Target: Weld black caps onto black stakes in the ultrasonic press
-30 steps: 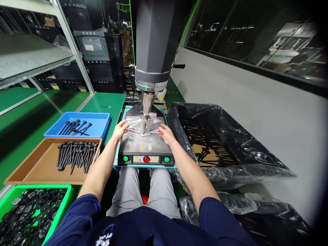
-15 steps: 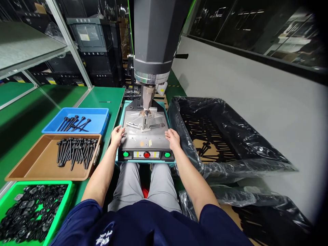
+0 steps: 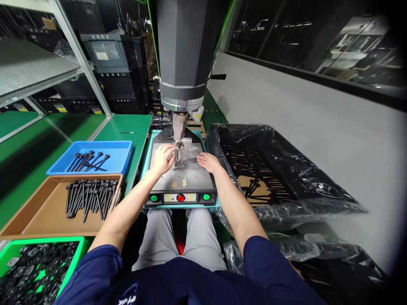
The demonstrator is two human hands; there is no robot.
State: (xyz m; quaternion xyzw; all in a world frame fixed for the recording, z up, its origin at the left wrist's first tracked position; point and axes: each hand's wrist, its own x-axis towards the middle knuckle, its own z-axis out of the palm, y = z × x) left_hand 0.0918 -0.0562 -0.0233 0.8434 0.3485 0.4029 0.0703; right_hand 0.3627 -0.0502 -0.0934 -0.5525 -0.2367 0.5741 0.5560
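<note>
In front of me is a press with a tapered metal head (image 3: 179, 127) over a flat metal plate (image 3: 163, 181). A small upright metal fixture (image 3: 177, 159) stands on the plate, and a black-headed part (image 3: 178, 145) sits in its top, just under the head. My left hand (image 3: 163, 160) is over the plate at the fixture's left side, fingers reaching to it and the thumb apart; no object shows in it. My right hand (image 3: 210, 162) hovers at the plate's right side, fingers stretched toward the fixture, holding nothing.
Left of me stand a blue tray (image 3: 57, 168) and a brown tray (image 3: 38, 226) with long black parts, and a green tray (image 3: 81, 250) of small black pieces. A plastic-lined box (image 3: 318, 180) of black parts is at right. Push buttons (image 3: 180, 198) line the press front.
Both hands have moved inward and forward from the sides of the press. My left hand has come in over the plate beside the fixture. The view has shifted slightly.
</note>
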